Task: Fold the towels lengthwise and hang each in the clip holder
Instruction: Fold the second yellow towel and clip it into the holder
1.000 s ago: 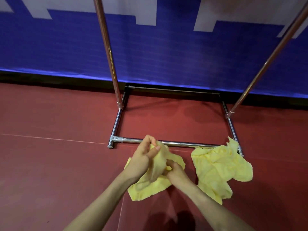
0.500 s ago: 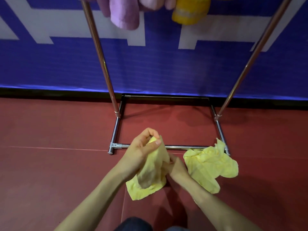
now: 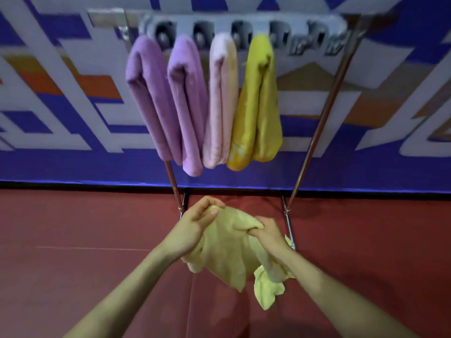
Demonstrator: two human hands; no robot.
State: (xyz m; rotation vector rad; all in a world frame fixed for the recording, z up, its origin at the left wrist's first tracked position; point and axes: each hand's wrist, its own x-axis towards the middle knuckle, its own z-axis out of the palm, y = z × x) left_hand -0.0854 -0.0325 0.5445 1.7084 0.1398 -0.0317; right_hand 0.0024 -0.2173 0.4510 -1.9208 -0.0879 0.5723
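A pale yellow towel (image 3: 227, 250) hangs crumpled in the air between my hands, off the floor. My left hand (image 3: 192, 225) pinches its upper left edge; my right hand (image 3: 267, 234) grips a bunched fold on its right. A second pale yellow towel (image 3: 267, 289) lies on the floor below and behind, partly hidden by my right forearm. Above, the grey clip holder (image 3: 244, 30) on the rack carries two purple towels (image 3: 168, 98), a pink towel (image 3: 222, 101) and a dark yellow towel (image 3: 258, 103), all folded and hanging. Two clips at its right end (image 3: 314, 37) hold nothing.
The chrome rack's two slanted poles (image 3: 319, 128) run down to a base on the red floor (image 3: 73, 264). A blue, white and orange banner wall (image 3: 61, 98) stands right behind the rack.
The view has tilted up, bringing the clip holder and hung towels into sight. Both hands have lifted the pale yellow towel off the floor and spread it a little.
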